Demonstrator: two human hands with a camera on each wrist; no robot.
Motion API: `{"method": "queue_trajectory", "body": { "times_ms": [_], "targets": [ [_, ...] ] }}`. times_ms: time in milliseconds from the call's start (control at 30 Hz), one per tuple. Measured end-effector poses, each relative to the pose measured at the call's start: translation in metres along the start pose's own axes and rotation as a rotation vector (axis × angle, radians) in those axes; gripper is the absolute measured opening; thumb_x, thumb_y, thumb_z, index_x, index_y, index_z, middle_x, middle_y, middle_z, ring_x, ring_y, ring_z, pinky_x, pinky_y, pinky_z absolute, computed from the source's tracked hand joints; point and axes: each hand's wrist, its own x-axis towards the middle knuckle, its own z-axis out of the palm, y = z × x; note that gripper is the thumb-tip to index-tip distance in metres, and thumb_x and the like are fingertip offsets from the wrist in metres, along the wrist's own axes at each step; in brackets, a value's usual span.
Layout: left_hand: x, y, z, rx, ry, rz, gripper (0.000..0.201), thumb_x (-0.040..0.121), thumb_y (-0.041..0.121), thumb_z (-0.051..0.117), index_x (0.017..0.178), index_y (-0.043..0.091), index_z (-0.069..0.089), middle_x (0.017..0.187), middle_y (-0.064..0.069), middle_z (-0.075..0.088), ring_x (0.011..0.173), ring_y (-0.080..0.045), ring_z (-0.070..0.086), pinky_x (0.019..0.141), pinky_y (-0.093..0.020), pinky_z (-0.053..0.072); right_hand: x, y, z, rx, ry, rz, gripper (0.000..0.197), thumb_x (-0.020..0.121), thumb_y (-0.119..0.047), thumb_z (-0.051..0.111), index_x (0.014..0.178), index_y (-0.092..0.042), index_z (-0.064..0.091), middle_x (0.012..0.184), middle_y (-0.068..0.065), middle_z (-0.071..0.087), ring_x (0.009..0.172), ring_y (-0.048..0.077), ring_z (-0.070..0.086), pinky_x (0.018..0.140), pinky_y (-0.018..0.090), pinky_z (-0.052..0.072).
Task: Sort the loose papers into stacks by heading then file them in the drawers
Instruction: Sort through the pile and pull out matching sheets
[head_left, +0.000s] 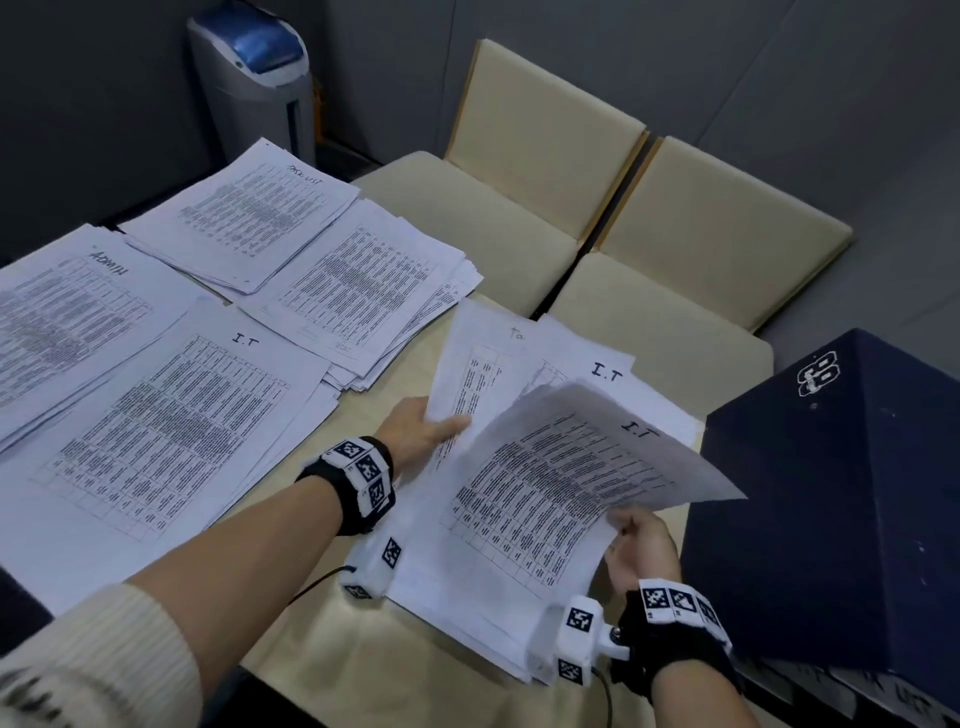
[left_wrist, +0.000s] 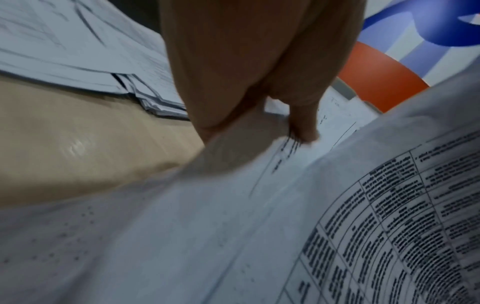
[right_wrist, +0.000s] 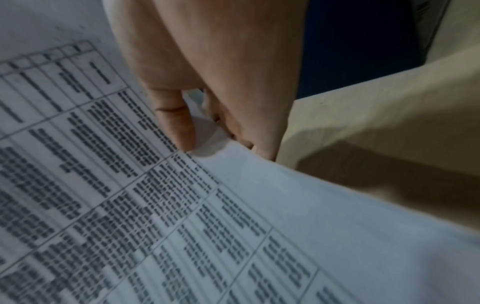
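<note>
An unsorted pile of printed sheets (head_left: 467, 587) lies at the table's near right. My right hand (head_left: 641, 545) pinches the right edge of the top sheet headed "I.T" (head_left: 566, 478), thumb (right_wrist: 176, 123) on top, and bends it upward. My left hand (head_left: 423, 423) pinches the left edge of a lower sheet (head_left: 483, 353) between thumb (left_wrist: 303, 123) and fingers and lifts it. Another "I.T" sheet (head_left: 605, 371) shows beneath. Sorted stacks lie at the left: "I.T" (head_left: 171, 415), "ADMIN" (head_left: 62, 312), "TASK LIST" (head_left: 249, 208) and one more (head_left: 363, 275).
A dark blue box (head_left: 831, 493) stands close at the right of the pile. Cream chairs (head_left: 545, 171) are pushed up to the table's far side. A grey and blue bin (head_left: 254, 78) stands by the wall. Bare tabletop (head_left: 311, 665) shows near me.
</note>
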Motion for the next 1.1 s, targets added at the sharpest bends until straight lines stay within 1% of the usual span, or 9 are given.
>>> {"method": "queue_trajectory", "body": {
  "times_ms": [67, 167, 400, 533, 633, 733, 833, 1000, 1100],
  "targets": [
    [0.000, 0.000, 0.000, 0.041, 0.050, -0.034, 0.018, 0.096, 0.034, 0.060, 0.084, 0.021, 0.063, 0.064, 0.012, 0.059, 0.057, -0.005, 0.055, 0.063, -0.024, 0.049, 0.002, 0.001, -0.005, 0.005, 0.070, -0.067, 0.021, 0.072, 0.009, 0.048, 0.077, -0.011, 0.052, 0.080, 0.008, 0.053, 0.074, 0.024, 0.052, 0.068, 0.033, 0.045],
    [0.001, 0.000, -0.003, -0.008, 0.044, -0.070, 0.017, 0.099, 0.028, 0.055, 0.102, 0.016, 0.066, 0.086, 0.003, 0.068, 0.078, -0.015, 0.063, 0.072, -0.029, 0.052, 0.003, 0.001, -0.017, -0.027, 0.133, -0.022, 0.024, 0.074, 0.014, 0.046, 0.073, -0.007, 0.058, 0.088, 0.013, 0.058, 0.087, 0.033, 0.059, 0.076, 0.038, 0.049],
    [0.004, -0.002, 0.010, 0.035, -0.047, -0.065, 0.022, 0.098, 0.033, 0.056, 0.095, 0.015, 0.067, 0.079, 0.005, 0.059, 0.076, -0.016, 0.055, 0.077, -0.030, 0.045, -0.013, -0.002, -0.018, -0.056, 0.041, 0.038, 0.020, 0.079, 0.012, 0.042, 0.073, -0.006, 0.049, 0.070, 0.008, 0.054, 0.066, 0.025, 0.053, 0.064, 0.032, 0.044],
    [0.015, -0.009, 0.017, 0.315, 0.127, -0.082, 0.032, 0.095, 0.023, 0.061, 0.122, 0.004, 0.059, 0.114, -0.010, 0.065, 0.101, -0.026, 0.063, 0.088, -0.035, 0.051, -0.017, -0.010, -0.014, -0.016, 0.024, 0.085, 0.017, 0.076, 0.005, 0.048, 0.073, -0.011, 0.046, 0.060, 0.005, 0.052, 0.059, 0.022, 0.052, 0.065, 0.031, 0.042],
    [0.009, -0.005, 0.019, 0.613, 0.390, 0.127, 0.061, 0.075, -0.003, 0.066, 0.132, 0.006, 0.045, 0.129, -0.010, 0.048, 0.111, -0.025, 0.056, 0.096, -0.038, 0.050, -0.021, -0.017, -0.006, 0.033, 0.055, 0.081, 0.025, 0.056, -0.001, 0.063, 0.068, -0.012, 0.045, 0.066, 0.006, 0.046, 0.065, 0.023, 0.045, 0.072, 0.034, 0.041],
    [0.001, 0.004, 0.019, 0.551, 0.101, 0.284, 0.079, 0.065, -0.010, 0.068, 0.136, 0.012, 0.042, 0.134, -0.004, 0.051, 0.122, -0.019, 0.052, 0.101, -0.032, 0.047, -0.029, -0.040, 0.010, -0.051, 0.038, 0.008, 0.020, 0.079, 0.007, 0.047, 0.068, -0.010, 0.048, 0.055, 0.005, 0.050, 0.051, 0.020, 0.053, 0.048, 0.020, 0.047],
    [0.001, 0.016, 0.021, 0.475, -0.216, 0.244, 0.076, 0.072, 0.012, 0.077, 0.138, 0.018, 0.040, 0.131, 0.000, 0.056, 0.117, -0.017, 0.057, 0.100, -0.035, 0.047, -0.038, -0.063, 0.032, -0.058, -0.049, -0.066, 0.028, 0.085, 0.009, 0.040, 0.069, -0.014, 0.038, 0.057, 0.001, 0.044, 0.043, 0.013, 0.051, 0.039, 0.020, 0.042],
    [-0.008, 0.066, 0.024, 0.003, -0.080, 0.302, 0.027, 0.094, 0.026, 0.064, 0.117, 0.015, 0.055, 0.092, -0.003, 0.066, 0.077, -0.019, 0.063, 0.071, -0.038, 0.055, -0.052, -0.088, 0.064, -0.032, -0.133, -0.258, 0.018, 0.086, 0.007, 0.045, 0.082, -0.010, 0.051, 0.065, 0.000, 0.058, 0.061, 0.015, 0.054, 0.045, 0.021, 0.046],
    [-0.011, 0.081, 0.024, -0.043, 0.066, 0.354, 0.033, 0.097, 0.030, 0.058, 0.122, 0.009, 0.056, 0.103, -0.013, 0.067, 0.087, -0.030, 0.066, 0.078, -0.047, 0.058, -0.066, -0.089, 0.078, -0.031, -0.119, -0.423, 0.017, 0.090, 0.005, 0.052, 0.089, -0.012, 0.056, 0.068, -0.008, 0.067, 0.061, 0.004, 0.064, 0.049, 0.015, 0.049]
  ]
}}
